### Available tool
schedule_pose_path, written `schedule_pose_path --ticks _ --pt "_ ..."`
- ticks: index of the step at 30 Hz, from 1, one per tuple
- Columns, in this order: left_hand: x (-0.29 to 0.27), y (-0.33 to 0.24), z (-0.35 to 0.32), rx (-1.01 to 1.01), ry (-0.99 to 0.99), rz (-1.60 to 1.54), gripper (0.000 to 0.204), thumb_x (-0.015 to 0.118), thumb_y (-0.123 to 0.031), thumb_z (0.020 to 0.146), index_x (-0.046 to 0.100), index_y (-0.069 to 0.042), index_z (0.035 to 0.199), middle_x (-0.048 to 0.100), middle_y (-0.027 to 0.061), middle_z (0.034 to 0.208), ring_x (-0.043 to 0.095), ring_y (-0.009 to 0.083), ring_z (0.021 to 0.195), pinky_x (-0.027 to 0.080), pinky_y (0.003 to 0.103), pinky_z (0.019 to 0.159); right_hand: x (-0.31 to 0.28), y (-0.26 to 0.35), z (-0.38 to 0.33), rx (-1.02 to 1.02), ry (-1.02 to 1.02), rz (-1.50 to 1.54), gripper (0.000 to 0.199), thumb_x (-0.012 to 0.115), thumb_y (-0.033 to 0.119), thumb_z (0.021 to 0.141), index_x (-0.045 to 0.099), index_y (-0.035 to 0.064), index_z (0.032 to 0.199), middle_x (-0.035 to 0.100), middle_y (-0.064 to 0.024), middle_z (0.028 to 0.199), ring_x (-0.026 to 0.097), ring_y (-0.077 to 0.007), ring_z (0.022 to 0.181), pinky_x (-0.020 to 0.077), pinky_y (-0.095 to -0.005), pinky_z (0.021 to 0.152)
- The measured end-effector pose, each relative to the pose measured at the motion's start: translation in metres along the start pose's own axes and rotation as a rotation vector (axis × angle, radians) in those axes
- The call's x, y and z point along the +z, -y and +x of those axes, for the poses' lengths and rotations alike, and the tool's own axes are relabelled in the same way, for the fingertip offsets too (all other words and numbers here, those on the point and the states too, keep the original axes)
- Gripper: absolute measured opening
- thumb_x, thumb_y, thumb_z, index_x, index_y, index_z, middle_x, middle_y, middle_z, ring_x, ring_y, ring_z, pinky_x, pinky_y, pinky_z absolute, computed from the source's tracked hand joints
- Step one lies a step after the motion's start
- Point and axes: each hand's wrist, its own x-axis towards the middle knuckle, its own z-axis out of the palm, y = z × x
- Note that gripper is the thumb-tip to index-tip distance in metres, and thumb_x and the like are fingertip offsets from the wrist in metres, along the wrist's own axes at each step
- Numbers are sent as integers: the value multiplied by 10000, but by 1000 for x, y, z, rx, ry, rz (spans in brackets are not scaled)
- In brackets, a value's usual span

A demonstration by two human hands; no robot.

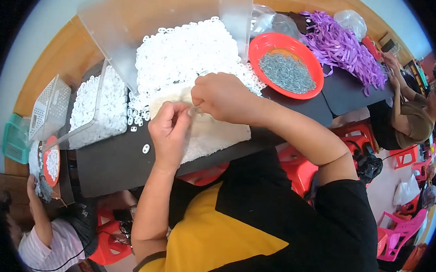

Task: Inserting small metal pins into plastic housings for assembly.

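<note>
Hands meet over the black table (pixel 109 167), near frame centre. Left hand (pixel 168 134) is closed, thumb and forefinger pinched together; right hand (pixel 219 97) sits at its 1 o'clock, also closed, fingertips touching those of the left. A small part (pixel 195 109) is pinched between them; too small to tell its kind. Both hands rest over a cream fluffy cloth (pixel 213 136) spread on the table.

White plastic pieces (pixel 187 57) lie heaped at 12 o'clock from the hands, against a clear plastic bin (pixel 121 20). One loose white piece (pixel 146 148) lies at 9 o'clock of the left wrist. Red dish (pixel 261 45) with grey metal bits (pixel 286 73) stands at 2 o'clock. Purple ribbons (pixel 343 49) are piled beyond it. Another tray of white pieces (pixel 100 106) sits at 9 o'clock. Other people sit at the far right and lower left.
</note>
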Motion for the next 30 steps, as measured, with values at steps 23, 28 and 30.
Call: schedule_pose_path --ticks 23,28,30 --pt "-1 -4 2 247 42 107 95 660 49 825 615 31 907 516 28 759 494 88 661 403 199 599 0 -6 -6 197 34 520 169 618 182 765 654 32 831 643 -161 742 630 -303 719 472 -394 666" --pt "0 -8 1 317 5 258 64 658 25 833 596 20 852 513 32 734 486 90 616 395 214 559 -6 -5 -7 299 127 817 169 601 106 775 616 -25 882 566 -82 658 508 -100 672 423 -280 625" --pt "-2 -8 0 293 16 237 65 655 18 834 592 20 846 511 22 723 481 84 610 392 214 554 3 -8 -8 314 140 878 168 595 108 777 616 -20 883 578 -94 678 522 -120 673 428 -286 633"
